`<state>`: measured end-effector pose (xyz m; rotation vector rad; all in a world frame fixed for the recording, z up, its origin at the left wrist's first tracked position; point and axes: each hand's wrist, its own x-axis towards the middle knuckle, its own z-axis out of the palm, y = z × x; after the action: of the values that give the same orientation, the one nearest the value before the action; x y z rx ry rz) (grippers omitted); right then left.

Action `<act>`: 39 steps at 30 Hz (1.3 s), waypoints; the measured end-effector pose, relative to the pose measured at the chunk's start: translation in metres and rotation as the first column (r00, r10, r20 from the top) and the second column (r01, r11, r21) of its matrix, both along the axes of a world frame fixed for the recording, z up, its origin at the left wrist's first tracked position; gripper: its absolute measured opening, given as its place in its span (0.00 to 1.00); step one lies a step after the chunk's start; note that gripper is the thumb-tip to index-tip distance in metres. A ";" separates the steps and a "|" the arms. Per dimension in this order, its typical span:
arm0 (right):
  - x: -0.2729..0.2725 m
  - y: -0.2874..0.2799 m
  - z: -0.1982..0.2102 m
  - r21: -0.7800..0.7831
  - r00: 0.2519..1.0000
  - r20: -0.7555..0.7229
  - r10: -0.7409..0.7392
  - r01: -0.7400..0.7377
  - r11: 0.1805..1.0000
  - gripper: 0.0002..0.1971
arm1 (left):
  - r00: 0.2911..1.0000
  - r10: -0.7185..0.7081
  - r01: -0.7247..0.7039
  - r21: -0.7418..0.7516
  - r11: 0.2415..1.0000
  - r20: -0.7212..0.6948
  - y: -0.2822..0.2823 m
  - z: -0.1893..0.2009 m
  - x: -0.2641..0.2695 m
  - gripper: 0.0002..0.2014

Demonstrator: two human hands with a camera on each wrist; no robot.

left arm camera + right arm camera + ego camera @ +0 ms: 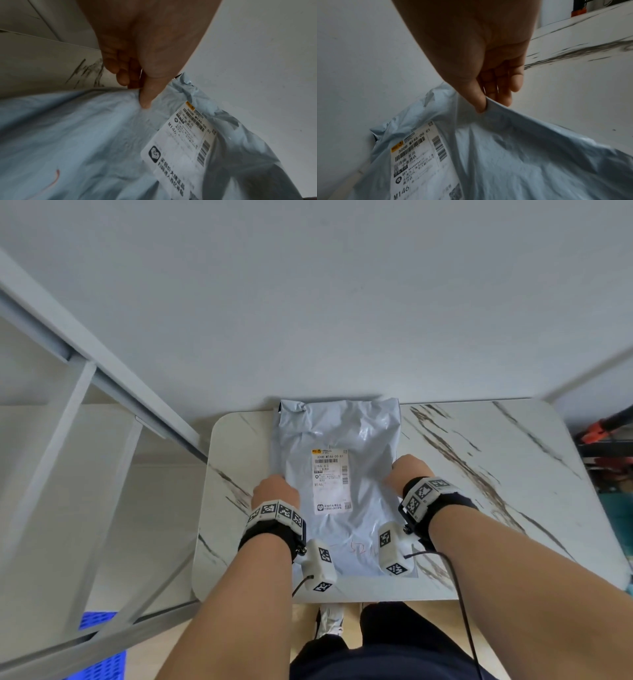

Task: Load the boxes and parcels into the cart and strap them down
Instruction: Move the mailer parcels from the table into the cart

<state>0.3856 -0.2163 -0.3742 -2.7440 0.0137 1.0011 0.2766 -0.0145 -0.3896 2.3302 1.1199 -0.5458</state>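
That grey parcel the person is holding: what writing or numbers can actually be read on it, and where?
"300B M146-00 C1": top of the white label on the grey parcel.
"M146": lower on the label, large print.
Chinese print, barcodes and the logo lines at the label's foot: too small or blurred to read.
Red handwriting near the parcel's near end: illegible.

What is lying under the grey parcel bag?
The grey parcel bag lies on the marble-patterned table. Its far end touches the white wall. Anything beneath the bag is covered.
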 end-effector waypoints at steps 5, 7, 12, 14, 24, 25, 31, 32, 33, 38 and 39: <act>-0.007 -0.001 0.006 0.016 0.999 0.018 -0.049 0.048 0.999 0.09 | 0.998 -0.055 0.055 0.010 0.998 0.008 -0.003 0.007 -0.008 0.09; -0.014 -0.003 0.012 0.009 0.998 0.033 -0.058 0.058 0.998 0.11 | 0.995 -0.101 0.100 0.021 0.995 0.007 -0.004 0.014 -0.010 0.09; -0.035 -0.018 0.034 0.030 0.988 0.110 -0.111 0.108 0.994 0.07 | 0.979 -0.185 0.182 0.043 0.982 0.088 -0.009 0.037 -0.012 0.11; -0.044 -0.028 0.041 0.063 0.976 0.137 -0.171 0.163 0.985 0.09 | 0.964 -0.223 0.215 0.070 0.974 0.146 -0.014 0.046 -0.012 0.10; -0.094 -0.122 0.072 0.196 0.872 0.176 -0.457 0.424 0.884 0.13 | 0.849 -0.416 0.399 0.121 0.909 0.325 -0.092 0.078 -0.005 0.12; -0.097 -0.132 0.074 0.190 0.866 0.188 -0.463 0.430 0.882 0.14 | 0.835 -0.441 0.421 0.134 0.897 0.329 -0.101 0.080 -0.003 0.12; -0.123 -0.222 0.080 0.154 0.812 0.222 -0.541 0.518 0.841 0.15 | 0.731 -0.604 0.580 0.176 0.795 0.318 -0.191 0.091 0.011 0.13; -0.128 -0.239 0.081 0.166 0.799 0.208 -0.565 0.540 0.825 0.15 | 0.716 -0.621 0.598 0.179 0.781 0.318 -0.209 0.092 0.013 0.13; -0.132 -0.258 0.083 0.174 0.786 0.190 -0.589 0.563 0.808 0.14 | 0.703 -0.635 0.614 0.177 0.769 0.319 -0.228 0.093 0.015 0.13; -0.163 -0.360 0.086 0.215 0.672 0.193 -0.715 0.683 0.699 0.12 | 0.656 -0.696 0.690 0.143 0.710 0.292 -0.338 0.092 0.014 0.12; -0.170 -0.383 0.086 0.210 0.648 0.173 -0.742 0.712 0.670 0.13 | 0.647 -0.708 0.703 0.138 0.698 0.282 -0.362 0.090 0.012 0.12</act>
<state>0.2156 -0.5989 -0.2879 -2.3395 0.9174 0.3990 0.2881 -0.3762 -0.2992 2.7021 0.0084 -0.3869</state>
